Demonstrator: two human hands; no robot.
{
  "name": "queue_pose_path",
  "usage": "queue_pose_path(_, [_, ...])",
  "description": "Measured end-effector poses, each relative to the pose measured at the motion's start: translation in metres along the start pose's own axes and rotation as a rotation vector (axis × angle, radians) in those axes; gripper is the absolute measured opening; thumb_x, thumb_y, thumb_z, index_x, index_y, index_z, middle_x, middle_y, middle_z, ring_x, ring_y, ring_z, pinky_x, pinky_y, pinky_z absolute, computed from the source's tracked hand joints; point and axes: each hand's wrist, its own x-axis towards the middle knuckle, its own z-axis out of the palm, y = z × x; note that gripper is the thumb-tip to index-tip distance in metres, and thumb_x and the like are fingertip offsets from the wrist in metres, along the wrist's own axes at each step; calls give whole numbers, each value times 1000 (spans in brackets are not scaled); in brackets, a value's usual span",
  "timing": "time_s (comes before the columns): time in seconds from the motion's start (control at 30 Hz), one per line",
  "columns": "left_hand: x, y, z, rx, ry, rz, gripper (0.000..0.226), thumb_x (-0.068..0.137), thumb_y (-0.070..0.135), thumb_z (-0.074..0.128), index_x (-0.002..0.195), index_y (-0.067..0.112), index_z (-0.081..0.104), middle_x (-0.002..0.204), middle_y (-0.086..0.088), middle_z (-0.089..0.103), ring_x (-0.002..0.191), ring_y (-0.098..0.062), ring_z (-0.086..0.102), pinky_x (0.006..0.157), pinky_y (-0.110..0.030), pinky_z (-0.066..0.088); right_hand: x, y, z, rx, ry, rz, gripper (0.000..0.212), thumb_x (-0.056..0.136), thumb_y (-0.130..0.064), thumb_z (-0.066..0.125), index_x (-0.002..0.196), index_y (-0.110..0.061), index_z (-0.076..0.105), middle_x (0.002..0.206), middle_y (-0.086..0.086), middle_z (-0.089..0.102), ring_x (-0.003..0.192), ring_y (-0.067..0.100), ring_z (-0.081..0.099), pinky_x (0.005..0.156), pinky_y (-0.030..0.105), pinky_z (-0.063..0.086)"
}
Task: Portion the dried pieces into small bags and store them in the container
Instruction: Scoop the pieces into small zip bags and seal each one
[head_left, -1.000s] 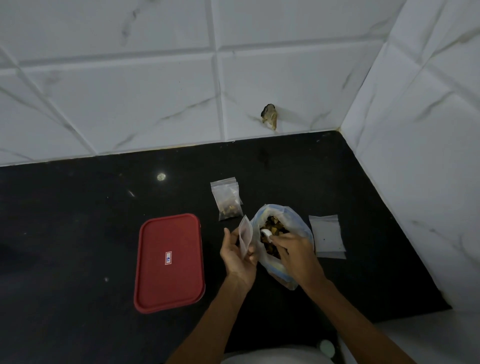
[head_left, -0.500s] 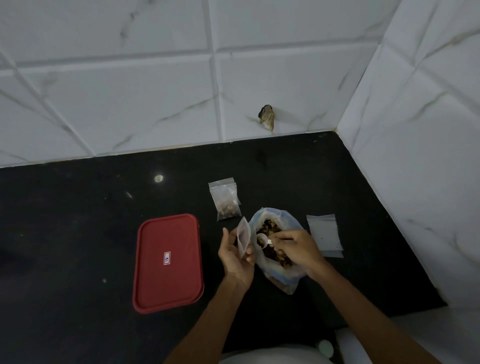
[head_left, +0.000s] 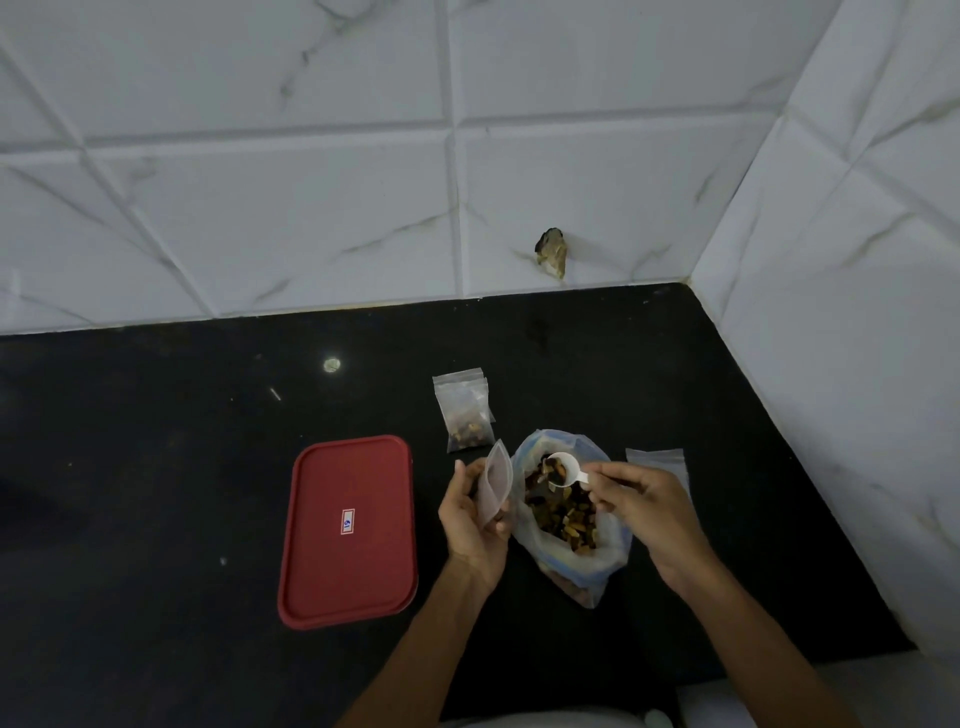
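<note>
The scoop (head_left: 563, 470) is now clear of the big bag (head_left: 608, 551). A second ago the right hand (head_left: 644, 506) was low in the bag's mouth with the scoop down among the pieces (head_left: 563, 517). Now the hand has drawn up and back to the right, and the white bowl hangs over the far part of the opening with a few dark pieces in it. Its grip is narrow, with thumb and fingertips pinching the short handle.

The left hand (head_left: 475, 514) has hardly moved. Its grip holds the small bag (head_left: 496, 480) upright just left of the big bag, with the mouth facing up and towards the scoop. How far that mouth gapes is hard to tell from here.

The load is taken, then, and the step in hand looks like the transfer: the scoop has to swing left and tip into the small bag. That mouth is narrow beside the bowl, so pieces could drop past it. Any that miss would probably fall back into the big bag, since the two bags nearly touch.

The filled bags (head_left: 464, 410) lie on the tabletop (head_left: 156, 467) just behind the hands, and the empty bags (head_left: 660, 462) lie to the right, partly hidden by the right hand. The container (head_left: 348, 530) sits to the left with its red lid on, so storing is not yet begun
</note>
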Motion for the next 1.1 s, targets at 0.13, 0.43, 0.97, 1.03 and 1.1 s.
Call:
queue_pose_path(0.13, [-1,1,2,14,7,9,40,102,45,48,100,10,68,79,-5,66,51,-12,54,40,-20,40,-16,-13,4,78,7,-59,18,90,-13,67,104,-20,75,93,-1,75,90,12,69,79,24,53])
queue_pose_path(0.43, [1,-4,1,31,2,-6,39,101,46,51,102,10,68,84,-5,67,56,-12,59,44,-21,43,-28,-26,20,133,-34,-62,16,88,-15,69,97,-24,78,90,-1,75,90,14,69,84,29,55])
queue_pose_path(0.97, [0,-2,2,97,20,10,35,100,42,53,97,12,69,88,-6,69,66,-14,61,53,-25,40,-42,-34,31,-142,40,-244,15,89,-22,69,97,-35,73,88,-17,71,84,-10,63,72,15,47])
queue_pose_path(1.03, [-1,-2,2,95,28,10,34,101,41,52,93,13,69,86,-5,70,66,-14,61,51,-24,40,-42,-33,32,-113,31,-210,14,89,-23,69,98,-34,73,88,-16,71,82,-9,64,71,16,47])
queue_pose_path(1.1, [-1,-2,2,84,33,5,34,101,41,53,96,12,69,88,-6,70,67,-14,61,51,-23,42,-41,-32,32,-138,42,-203,15,88,-24,70,99,-34,73,91,-17,71,86,-5,65,75,18,50])
